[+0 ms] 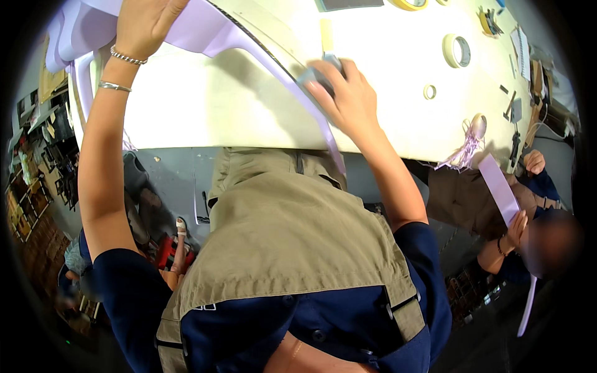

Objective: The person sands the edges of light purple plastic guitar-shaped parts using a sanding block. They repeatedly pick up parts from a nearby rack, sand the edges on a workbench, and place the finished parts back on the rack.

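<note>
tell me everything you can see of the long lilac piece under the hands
The long lilac piece looks smooth and flexible, like leather or plastic sheet. Broad at the upper left, it narrows into a curved strip that crosses the pale table, its tip hanging past the near edge. A dark line follows its right side. The left hand lies at its broad part; the right hand holds a grey-blue block against its right edge.

- Bare left arm (101, 177) is outstretched, left of the olive-khaki cloth overalls (286, 224); silver beaded bracelet (127, 57) and smooth silver bangle (115, 86) encircle its wrist.
- Left hand (142, 28): ahead-left of them, fingertips cut off.
- Bare right arm (396, 171) slants inward; right hand (349, 93), ahead of them, has curled fingers.
</note>
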`<act>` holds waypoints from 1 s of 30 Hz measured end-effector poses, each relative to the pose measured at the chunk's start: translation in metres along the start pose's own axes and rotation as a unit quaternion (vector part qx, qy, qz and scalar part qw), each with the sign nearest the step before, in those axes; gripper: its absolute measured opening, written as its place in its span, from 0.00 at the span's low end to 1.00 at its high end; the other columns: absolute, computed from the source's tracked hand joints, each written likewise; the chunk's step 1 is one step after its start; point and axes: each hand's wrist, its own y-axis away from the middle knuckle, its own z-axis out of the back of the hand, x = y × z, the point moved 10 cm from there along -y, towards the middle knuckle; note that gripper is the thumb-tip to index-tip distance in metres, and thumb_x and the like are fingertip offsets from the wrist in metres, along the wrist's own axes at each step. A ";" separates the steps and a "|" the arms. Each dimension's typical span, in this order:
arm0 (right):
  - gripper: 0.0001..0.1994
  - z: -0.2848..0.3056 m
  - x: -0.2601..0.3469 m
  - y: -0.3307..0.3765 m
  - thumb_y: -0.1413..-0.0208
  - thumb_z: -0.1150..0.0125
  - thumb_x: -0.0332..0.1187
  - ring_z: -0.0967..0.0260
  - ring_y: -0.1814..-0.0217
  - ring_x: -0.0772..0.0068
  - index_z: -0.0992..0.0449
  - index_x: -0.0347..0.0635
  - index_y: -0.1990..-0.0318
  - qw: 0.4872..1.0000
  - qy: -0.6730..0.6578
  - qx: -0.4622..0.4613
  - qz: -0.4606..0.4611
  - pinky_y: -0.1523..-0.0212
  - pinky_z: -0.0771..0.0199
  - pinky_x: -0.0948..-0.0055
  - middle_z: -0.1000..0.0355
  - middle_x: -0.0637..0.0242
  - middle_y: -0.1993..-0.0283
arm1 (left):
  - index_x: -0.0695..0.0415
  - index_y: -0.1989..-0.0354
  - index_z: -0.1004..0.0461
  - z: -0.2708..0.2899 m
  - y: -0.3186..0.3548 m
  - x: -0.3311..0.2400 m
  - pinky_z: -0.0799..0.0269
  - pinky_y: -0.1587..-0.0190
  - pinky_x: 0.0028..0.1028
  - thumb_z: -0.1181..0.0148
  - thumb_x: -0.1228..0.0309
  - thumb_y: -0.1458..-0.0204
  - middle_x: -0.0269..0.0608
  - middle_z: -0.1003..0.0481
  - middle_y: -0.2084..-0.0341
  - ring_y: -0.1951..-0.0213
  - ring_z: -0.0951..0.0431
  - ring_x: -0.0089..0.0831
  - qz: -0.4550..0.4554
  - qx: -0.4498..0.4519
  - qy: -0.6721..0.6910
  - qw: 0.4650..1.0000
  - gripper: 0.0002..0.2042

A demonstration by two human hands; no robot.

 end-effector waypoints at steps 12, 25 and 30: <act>0.18 -0.020 0.051 -0.097 0.51 0.44 0.53 0.31 0.68 0.54 0.26 0.57 0.56 0.999 0.016 -0.014 0.029 0.73 0.29 0.65 0.34 0.56 0.65 | 0.56 0.75 0.29 0.009 0.002 0.005 0.39 0.55 0.37 0.57 0.60 0.47 0.43 0.31 0.76 0.68 0.32 0.42 0.012 -0.026 -0.023 0.999 0.15; 0.17 -0.022 0.060 -0.107 0.48 0.47 0.53 0.31 0.68 0.55 0.26 0.56 0.56 1.000 0.018 0.022 0.011 0.69 0.30 0.63 0.33 0.56 0.65 | 0.56 0.77 0.29 0.016 0.009 0.005 0.38 0.55 0.37 0.56 0.61 0.49 0.42 0.31 0.77 0.70 0.31 0.42 -0.003 -0.066 -0.023 0.998 0.14; 0.17 -0.019 0.061 -0.102 0.45 0.49 0.51 0.31 0.66 0.56 0.27 0.55 0.54 0.998 0.036 0.055 -0.001 0.65 0.31 0.65 0.34 0.59 0.65 | 0.56 0.76 0.29 0.015 0.007 0.006 0.37 0.56 0.37 0.55 0.62 0.50 0.42 0.31 0.77 0.71 0.31 0.42 0.002 -0.054 -0.031 0.998 0.13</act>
